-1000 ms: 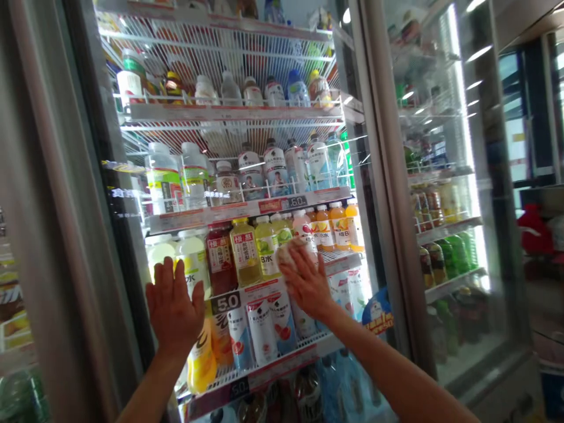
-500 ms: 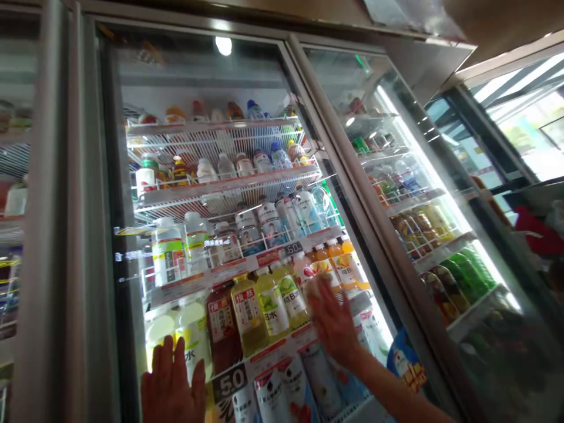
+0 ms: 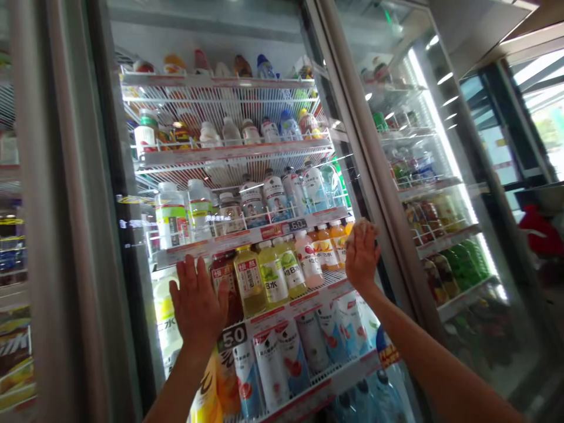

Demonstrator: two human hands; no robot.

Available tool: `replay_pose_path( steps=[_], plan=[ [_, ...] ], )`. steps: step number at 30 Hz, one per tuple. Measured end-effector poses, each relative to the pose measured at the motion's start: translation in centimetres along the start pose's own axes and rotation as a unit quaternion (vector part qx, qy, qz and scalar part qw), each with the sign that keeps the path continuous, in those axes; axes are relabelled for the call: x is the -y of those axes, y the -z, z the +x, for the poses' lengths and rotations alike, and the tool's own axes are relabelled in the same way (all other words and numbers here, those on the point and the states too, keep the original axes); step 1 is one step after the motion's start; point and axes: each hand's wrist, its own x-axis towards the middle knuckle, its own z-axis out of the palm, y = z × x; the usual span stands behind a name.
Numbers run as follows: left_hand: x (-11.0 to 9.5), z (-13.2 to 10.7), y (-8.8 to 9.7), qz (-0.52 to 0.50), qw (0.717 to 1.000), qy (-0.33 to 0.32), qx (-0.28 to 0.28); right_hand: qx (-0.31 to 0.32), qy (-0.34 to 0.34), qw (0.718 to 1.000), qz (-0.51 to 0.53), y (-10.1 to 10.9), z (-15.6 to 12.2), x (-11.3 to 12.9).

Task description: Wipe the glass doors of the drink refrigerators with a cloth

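Note:
Before me is the glass door (image 3: 211, 41) of a drinks cooler. My left hand (image 3: 198, 299) is flat with its fingers spread, against or just in front of the glass, over the lower-left bottles; whether it touches cannot be made out. My right hand (image 3: 363, 261), near the door's right side, presses a crumpled pale cloth (image 3: 368, 228) to the glass. The cloth shows around the fingertips and is partly hidden by them. Behind the glass, yellow-green bottles (image 3: 271, 273) and orange bottles (image 3: 326, 247) stand between the two hands.
White wire shelves (image 3: 229, 153) hold several rows of bottles. Cans (image 3: 268, 364) stand lower down, by a black price tag (image 3: 233, 336). A metal frame post (image 3: 365, 153) divides this door from the right-hand door (image 3: 440, 235). Another post (image 3: 66, 235) stands at left.
My right hand has moved right with the cloth, toward the door's edge. My left hand has risen further into view. The camera view has tilted down, so the shelves appear higher.

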Motion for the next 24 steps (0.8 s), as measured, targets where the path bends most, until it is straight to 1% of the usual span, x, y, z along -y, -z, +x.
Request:
replay_pose_path(
  steps=[1, 2, 3, 4, 5, 6, 7, 8, 9, 10, 11, 12, 13, 14, 16, 17, 18, 19, 20, 22, 23, 24],
  plan=[
    [0.0, 0.0, 0.0, 0.001, 1.0, -0.002, -0.003, -0.007, -0.017, 1.0, -0.001, -0.1, 0.5, 0.2],
    [0.0, -0.1, 0.1, 0.002, 1.0, -0.005, -0.007, 0.001, 0.002, 1.0, 0.005, -0.1, 0.7, 0.8],
    [0.0, -0.2, 0.1, 0.003, 1.0, -0.009, -0.01, 0.02, 0.055, 0.998, 0.02, 0.0, 0.5, 1.6],
    [0.1, -0.2, 0.1, 0.005, 1.0, -0.013, -0.012, 0.049, 0.129, 0.99, 0.037, 0.2, 0.3, 2.4],
    [0.1, -0.3, 0.1, 0.007, 1.0, -0.015, -0.014, 0.079, 0.204, 0.974, 0.053, 0.5, 0.1, 3.0],
    [0.1, -0.4, 0.1, 0.009, 1.0, -0.017, -0.016, 0.101, 0.259, 0.959, 0.064, 0.6, 0.2, 3.3],
    [0.2, -0.5, 0.1, 0.012, 1.0, -0.019, -0.017, 0.109, 0.278, 0.952, 0.066, 0.7, 0.5, 3.2],
    [0.2, -0.6, 0.1, 0.015, 0.999, -0.022, -0.018, 0.1, 0.257, 0.96, 0.059, 0.6, 1.2, 2.9],
    [0.3, -0.7, 0.1, 0.019, 0.999, -0.025, -0.021, 0.075, 0.2, 0.976, 0.046, 0.3, 2.1, 2.4],
    [0.3, -0.7, 0.1, 0.022, 0.999, -0.028, -0.026, 0.044, 0.127, 0.99, 0.032, 0.0, 3.2, 2.1],
    [0.3, -0.6, 0.1, 0.025, 0.999, -0.032, -0.032, 0.016, 0.065, 0.997, 0.023, -0.4, 4.2, 2.0],
    [0.3, -0.4, 0.0, 0.026, 0.998, -0.036, -0.037, -0.001, 0.035, 0.999, 0.022, -0.8, 5.0, 2.2],
    [0.3, 0.0, 0.0, 0.025, 0.998, -0.039, -0.042, -0.003, 0.042, 0.999, 0.031, -1.0, 5.5, 2.6],
    [0.3, 0.6, 0.0, 0.022, 0.998, -0.041, -0.046, 0.005, 0.085, 0.995, 0.048, -1.2, 5.7, 3.2],
    [0.5, 2.2, -0.2, 0.016, 0.998, -0.03, -0.053, 0.037, 0.21, 0.973, 0.09, -1.5, 5.5, 4.1],
    [0.7, 3.2, -0.3, 0.014, 0.998, -0.018, -0.056, 0.049, 0.257, 0.96, 0.104, -1.6, 5.5, 4.1],
    [0.9, 4.1, -0.3, 0.013, 0.998, -0.002, -0.056, 0.054, 0.278, 0.953, 0.108, -1.7, 5.6, 3.8],
    [1.1, 4.9, -0.4, 0.012, 0.998, 0.013, -0.054, 0.048, 0.27, 0.956, 0.104, -1.9, 6.1, 3.2],
    [1.3, 5.5, -0.5, 0.012, 0.998, 0.024, -0.049, 0.034, 0.237, 0.966, 0.093, -2.1, 6.8, 2.6],
    [1.6, 6.2, -0.6, 0.012, 0.999, 0.034, -0.039, -0.004, 0.135, 0.988, 0.07, -2.6, 8.4, 1.8],
    [1.6, 6.2, -0.6, 0.012, 0.999, 0.036, -0.035, -0.017, 0.096, 0.993, 0.066, -2.8, 9.0, 2.0],
    [1.6, 6.2, -0.6, 0.011, 0.999, 0.037, -0.034, -0.019, 0.083, 0.994, 0.069, -3.0, 9.4, 2.7]
  ],
)
